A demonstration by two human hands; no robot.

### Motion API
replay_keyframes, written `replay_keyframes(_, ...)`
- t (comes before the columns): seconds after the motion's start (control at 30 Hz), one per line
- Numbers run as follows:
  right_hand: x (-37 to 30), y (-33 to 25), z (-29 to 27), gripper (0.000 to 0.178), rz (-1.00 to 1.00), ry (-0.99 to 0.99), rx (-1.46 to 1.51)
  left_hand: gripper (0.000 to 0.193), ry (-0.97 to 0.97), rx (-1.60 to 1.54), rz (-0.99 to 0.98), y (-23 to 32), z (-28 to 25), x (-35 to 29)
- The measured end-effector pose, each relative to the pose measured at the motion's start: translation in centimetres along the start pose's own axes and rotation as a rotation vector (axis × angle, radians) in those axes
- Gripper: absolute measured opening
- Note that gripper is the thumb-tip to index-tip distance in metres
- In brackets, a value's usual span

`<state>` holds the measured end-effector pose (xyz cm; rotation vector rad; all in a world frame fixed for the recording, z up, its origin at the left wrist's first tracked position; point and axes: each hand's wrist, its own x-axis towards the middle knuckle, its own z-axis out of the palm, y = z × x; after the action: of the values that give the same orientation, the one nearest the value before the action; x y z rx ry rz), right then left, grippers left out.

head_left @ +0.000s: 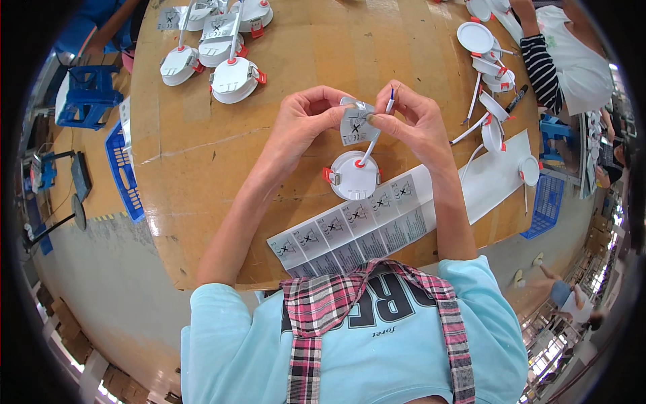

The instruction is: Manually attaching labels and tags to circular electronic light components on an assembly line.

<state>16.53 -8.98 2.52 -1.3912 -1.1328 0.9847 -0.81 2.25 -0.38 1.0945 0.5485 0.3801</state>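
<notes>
My left hand (311,120) pinches a silver sticker label (354,130) by its upper left part. My right hand (412,126) is closed at the label's right edge, gripping the white cable (371,146) where the label meets it. The cable's tip with a blue wire sticks up beside the right fingers. Below, the cable runs down to a round white downlight (355,180) lying on the table with its back up and red-tipped spring clips at its sides. Fingers partly hide how the label sits around the cable.
A sheet of silver labels (346,225) lies slanted near the table's front edge. Several downlights (233,79) stand at the far left, with more (493,135) along the right beside a black marker (517,99). Another person in striped sleeves (542,71) is at the far right. Blue baskets (122,172) flank the table.
</notes>
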Motion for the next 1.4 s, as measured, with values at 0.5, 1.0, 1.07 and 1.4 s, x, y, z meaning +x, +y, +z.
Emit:
replay_keyframes(0.5,-1.3,-2.6,-2.0,0.023,-0.17,-0.12,-0.576,0.03,-0.096,0.876,0.35,6.6,4.3,0.7)
replay_keyframes(1.0,-3.6,-7.1,-0.6,0.009,-0.226,-0.12,-0.458,0.018,-0.052,0.776,0.283,5.7,2.6,2.5)
replay_keyframes(1.07,-3.4,-7.2,-1.0,0.011,-0.153,-0.067,-0.459,0.024,-0.078,0.708,0.249,5.8,2.6,2.6)
replay_keyframes(1.4,-2.8,-5.6,-0.8,0.024,0.086,0.054,-0.302,0.057,0.058,0.456,0.108,6.3,3.2,-1.6)
